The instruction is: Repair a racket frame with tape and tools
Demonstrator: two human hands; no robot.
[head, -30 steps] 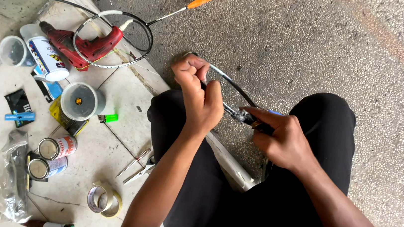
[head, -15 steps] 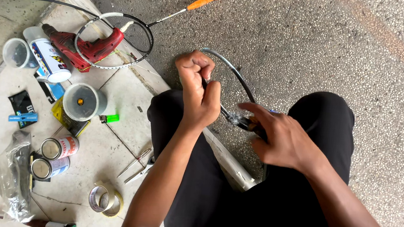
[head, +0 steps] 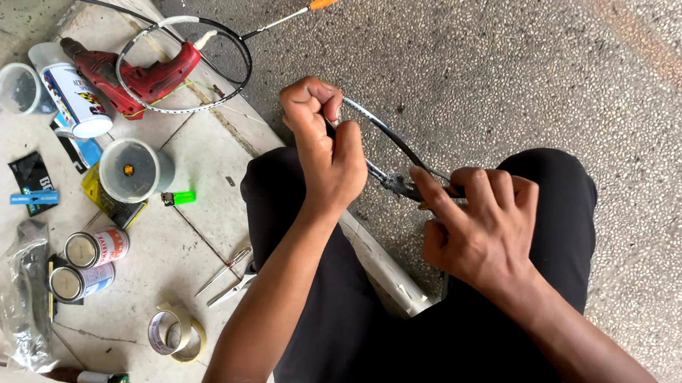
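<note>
The work area is a floor in two finishes: pale square tiles (head: 194, 142) on the left and speckled grey concrete (head: 490, 55) on the right, divided by a raised pale kerb (head: 384, 268) that runs diagonally. The person sits above it, dark trousers filling the lower frame. The racket frame (head: 381, 128), a thin dark curved hoop, is held above the knees; its visible arc runs from upper left to lower right, with its long axis on that diagonal. The left hand (head: 321, 143) is closed in a fist around the upper end of the arc. The right hand (head: 481, 227) is closed on a small metal tool (head: 399, 182) that touches the frame at the lower end. On the tiles lie a second racket (head: 189, 66) with an orange grip, a red glue gun (head: 137, 81), cans (head: 93, 263) and tape rolls (head: 174, 334).
</note>
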